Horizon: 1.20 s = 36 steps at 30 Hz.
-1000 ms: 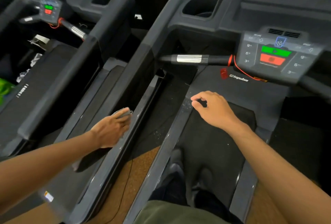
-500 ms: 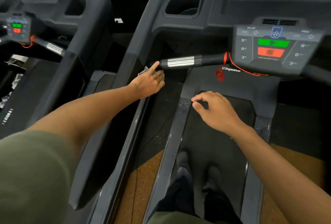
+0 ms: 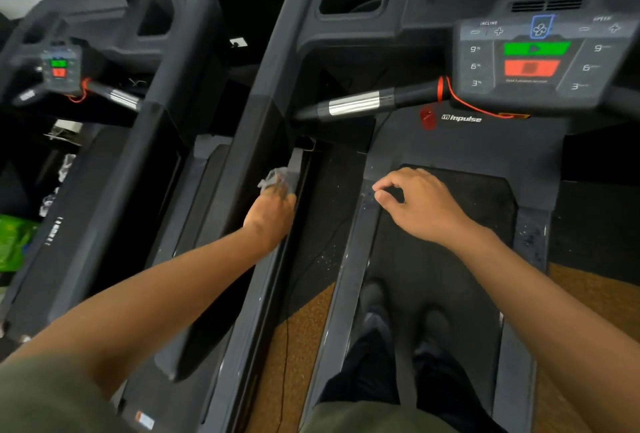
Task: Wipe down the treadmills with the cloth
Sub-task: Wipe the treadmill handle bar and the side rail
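Head view showed the person's dark shoes [image 3: 398, 325] standing on the belt [image 3: 446, 259] of the nearer treadmill, with bare forearms reaching forward. Past them, the left hand [image 3: 272, 216] was closed around a grey cloth [image 3: 277, 179], pressing it against the long dark side rail [image 3: 263, 294] at that treadmill's left edge; the cloth bunched out beyond the fingers. The right hand [image 3: 420, 205] hovered over the belt's front left corner, thumb and forefinger curled close together, holding nothing. Farther on sat the silver-banded handlebar [image 3: 356, 104] and the console [image 3: 533, 58] with green and red buttons. A second treadmill [image 3: 114, 169] stood at the left.
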### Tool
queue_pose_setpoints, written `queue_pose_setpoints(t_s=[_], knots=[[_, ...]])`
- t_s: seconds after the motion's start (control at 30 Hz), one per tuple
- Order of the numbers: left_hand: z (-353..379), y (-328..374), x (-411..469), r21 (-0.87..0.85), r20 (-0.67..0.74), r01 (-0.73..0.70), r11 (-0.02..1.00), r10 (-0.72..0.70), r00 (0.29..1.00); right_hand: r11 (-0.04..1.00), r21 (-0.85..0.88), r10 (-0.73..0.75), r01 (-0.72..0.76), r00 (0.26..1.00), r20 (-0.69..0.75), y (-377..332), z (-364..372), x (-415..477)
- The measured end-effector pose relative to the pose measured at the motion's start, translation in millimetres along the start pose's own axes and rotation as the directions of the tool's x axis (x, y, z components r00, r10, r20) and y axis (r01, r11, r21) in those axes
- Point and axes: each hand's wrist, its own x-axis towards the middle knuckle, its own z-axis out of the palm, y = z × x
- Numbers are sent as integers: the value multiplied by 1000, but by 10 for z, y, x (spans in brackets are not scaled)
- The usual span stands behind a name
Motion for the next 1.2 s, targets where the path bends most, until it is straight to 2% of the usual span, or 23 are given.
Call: queue_pose_setpoints(t_s=[0.13,0.27,0.43,0.53,0.6,0.7,0.8,0.9,0.97,1.0,1.1,1.2], knots=[[115,475,-652,-151,27,-35,988,40,999,998,-19,-56,56,998,28,-92,27,-36],[459,1086,-1341,-396,96,39,918,0,995,991,-46,-121,126,989,89,-188,47,-64],[252,1450,-2131,-513,317,164,842,8,949,981,-68,-167,179,974,153,-353,19,-73],[-66,1303,-2231,-613,414,245,751,41,909,975,-82,-188,205,967,174,-438,-24,-73],[-147,1121,-2163,-701,447,342,626,12,894,972,-93,-197,217,963,182,-477,-61,-63],[-247,705,-1941,-805,433,410,428,-48,900,970,-94,-207,225,964,167,-483,-133,-56],[-406,176,-1669,-835,356,406,371,-197,913,971,-101,-199,218,966,165,-467,-240,-63],[-454,-259,-1378,-887,218,357,292,-417,882,975,-104,-179,195,974,142,-449,-397,-53],[-463,-437,-1170,-946,139,269,184,-518,844,979,-106,-162,176,978,129,-437,-502,-39],[-492,-512,-1062,-971,138,220,96,-526,839,980,-104,-154,168,980,124,-429,-548,-30],[-719,-708,-746,-962,152,22,-272,-469,870,984,-105,-136,145,987,86,-400,-687,48],[-1072,-892,-481,-808,50,-212,-549,-424,904,989,-93,-113,117,992,51,-443,-882,184]])
